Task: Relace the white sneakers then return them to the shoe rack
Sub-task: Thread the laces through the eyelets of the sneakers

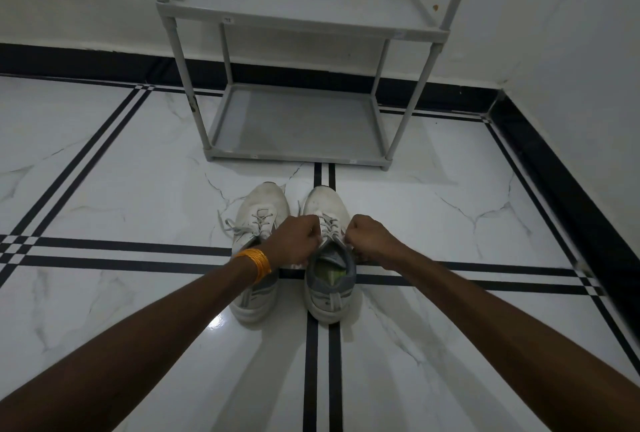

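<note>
White low-top sneakers with grey heels stand side by side on the white marble floor [138, 189], toes toward the grey plastic two-shelf shoe rack [301, 119]. The right sneaker [329, 286] sits between both hands: the left hand [294, 241] and right hand [370, 237] have their fingers clenched on the grey lace ends at either side of its tongue. The left sneaker [263, 209] lies partly under the left wrist, its lace [235, 227] trailing loose to the left. Open floor surrounds the pair; the rack stands near, both shelves bare.
</note>
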Demonstrator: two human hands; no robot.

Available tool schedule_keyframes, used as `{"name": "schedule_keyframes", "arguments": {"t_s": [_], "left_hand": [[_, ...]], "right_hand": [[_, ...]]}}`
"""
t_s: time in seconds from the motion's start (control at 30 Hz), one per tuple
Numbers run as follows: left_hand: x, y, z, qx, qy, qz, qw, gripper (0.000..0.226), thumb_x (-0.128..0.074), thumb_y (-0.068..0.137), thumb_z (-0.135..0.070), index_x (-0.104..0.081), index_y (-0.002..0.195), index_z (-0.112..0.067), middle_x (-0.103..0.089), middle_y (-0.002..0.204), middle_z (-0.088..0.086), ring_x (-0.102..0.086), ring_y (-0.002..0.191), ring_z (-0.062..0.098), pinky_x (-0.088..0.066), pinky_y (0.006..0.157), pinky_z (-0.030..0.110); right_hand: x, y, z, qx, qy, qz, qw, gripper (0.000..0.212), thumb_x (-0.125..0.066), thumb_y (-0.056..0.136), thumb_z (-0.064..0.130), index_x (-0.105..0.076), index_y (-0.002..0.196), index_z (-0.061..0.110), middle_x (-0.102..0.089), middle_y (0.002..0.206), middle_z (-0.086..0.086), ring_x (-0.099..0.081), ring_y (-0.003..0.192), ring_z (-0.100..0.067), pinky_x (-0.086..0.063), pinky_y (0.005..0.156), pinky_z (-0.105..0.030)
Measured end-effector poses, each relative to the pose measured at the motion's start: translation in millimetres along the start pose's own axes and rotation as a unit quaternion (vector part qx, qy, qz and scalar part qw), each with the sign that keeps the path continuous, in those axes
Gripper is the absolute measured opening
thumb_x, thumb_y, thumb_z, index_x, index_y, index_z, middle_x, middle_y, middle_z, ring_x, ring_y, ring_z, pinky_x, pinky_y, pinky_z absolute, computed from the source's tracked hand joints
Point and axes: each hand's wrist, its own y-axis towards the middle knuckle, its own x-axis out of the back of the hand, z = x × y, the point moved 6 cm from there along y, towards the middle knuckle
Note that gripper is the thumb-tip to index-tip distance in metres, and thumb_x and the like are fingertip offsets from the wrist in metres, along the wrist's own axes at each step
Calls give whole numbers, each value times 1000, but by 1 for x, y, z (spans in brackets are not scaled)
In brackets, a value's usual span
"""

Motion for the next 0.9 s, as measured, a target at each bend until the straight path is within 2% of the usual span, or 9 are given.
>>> {"name": "schedule_keyframes", "arguments": {"t_s": [0.07,0.13,0.27,0.33,0.63,0.9], "left_hand": [[-2,-1,6,35,-50,-9,998,15,-52,88,-16,-61,94,-5,-65,90,13,-62,83,30,-51,78,43],[-1,0,12,50,-84,-26,995,14,-58,83,-17,-66,89,-8,-68,93,11,-64,87,29,-55,80,43],[2,4,14,36,-85,-7,996,14,-74,75,-16,-75,87,-9,-74,92,8,-68,84,22,-55,72,31],[4,3,13,25,-79,-18,996,17,-78,74,-19,-77,87,-8,-75,91,8,-68,83,20,-54,74,29],[6,0,14,10,-73,-50,996,17,-82,72,-22,-78,84,-11,-76,88,5,-68,82,17,-56,78,33],[5,1,17,26,-94,-18,995,17,-76,79,-21,-78,92,-10,-76,94,6,-69,86,19,-57,80,33]], "right_hand": [[-4,0,-6,-35,76,13,996,4,-53,88,9,-56,90,7,-57,90,-9,-52,72,-19,-42,50,-24],[-1,2,-10,-41,110,1,993,11,-63,83,9,-68,90,1,-64,89,-11,-54,70,-17,-40,47,-22],[5,2,-14,-30,130,-50,990,14,-80,72,7,-79,85,2,-74,85,-8,-59,67,-11,-41,49,-19],[5,1,-13,-22,128,-76,989,13,-84,69,8,-80,82,5,-74,81,-6,-63,69,-11,-44,53,-18],[1,-1,-14,-13,114,-88,990,17,-86,71,11,-80,85,5,-75,84,-8,-61,65,-6,-46,58,-17],[3,-2,-18,-19,124,-80,989,14,-84,73,10,-80,85,4,-70,77,-3,-59,65,-7,-42,54,-17]]}}
